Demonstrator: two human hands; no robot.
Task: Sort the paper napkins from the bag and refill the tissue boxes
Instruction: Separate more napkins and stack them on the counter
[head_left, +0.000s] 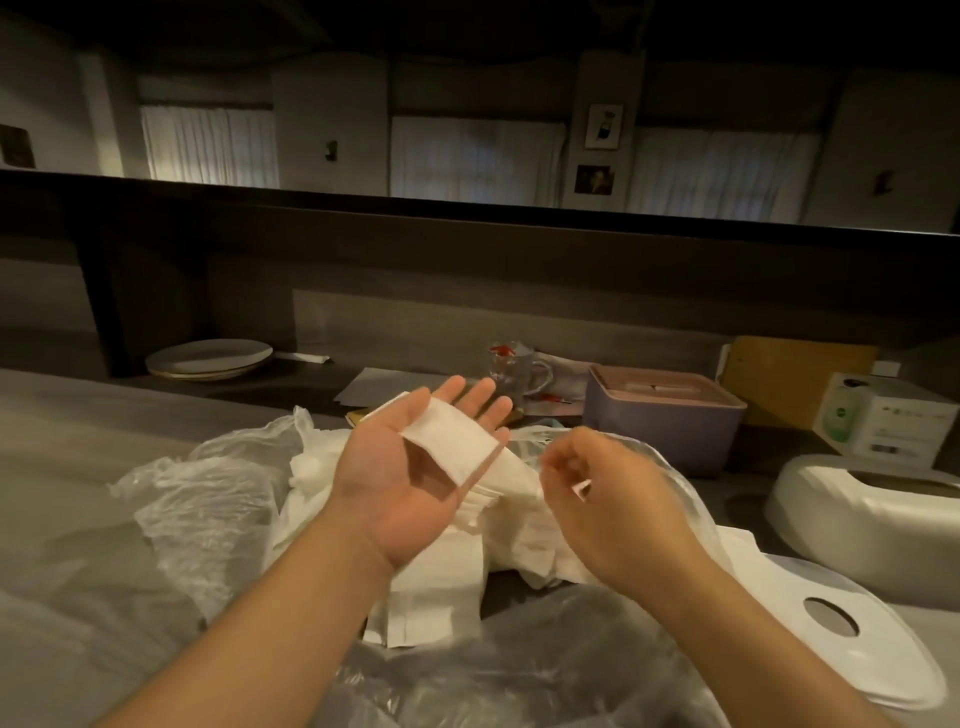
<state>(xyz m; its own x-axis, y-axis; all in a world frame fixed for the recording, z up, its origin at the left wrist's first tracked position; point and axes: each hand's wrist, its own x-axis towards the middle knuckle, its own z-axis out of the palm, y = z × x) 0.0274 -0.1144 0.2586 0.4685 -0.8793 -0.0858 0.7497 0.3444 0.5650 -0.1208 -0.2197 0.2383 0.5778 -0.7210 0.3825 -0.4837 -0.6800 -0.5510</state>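
Landmark: the lilac tissue box (660, 415) with a pink slotted lid, standing at the back of the counter; places below are given from it.
Left hand (415, 467): palm up, in front of and left of the lilac box, fingers straight and slightly spread; a folded white napkin (449, 436) lies across the palm and fingers.
Right hand (613, 499): in front of the lilac box, back toward the camera, fingers curled inward; a small white edge shows near the fingertips, but blur hides whether they pinch it.
Napkin pile (452, 545): loose white napkins heaped below both hands, in front of and left of the lilac box, partly covered by the wrists.
Plastic bag (208, 493): clear, crumpled, spread around the pile; its near part runs off the bottom edge.
White tissue box base (862, 514): just right of and in front of the lilac box, open side up, cut by the right edge.
White lid (841, 623): oval hole in it, nearer the camera than the base.
Hard to make out: a glass mug (514, 371) just left of the lilac box, with papers behind it that are too dim to read.
Cardboard carton (883, 421): right of the lilac box, its print too small to read.
Plates (208, 358): stacked far left of the lilac box, by the back wall.
Open room: bare counter (78, 441) lies far left of the lilac box, beyond the bag.
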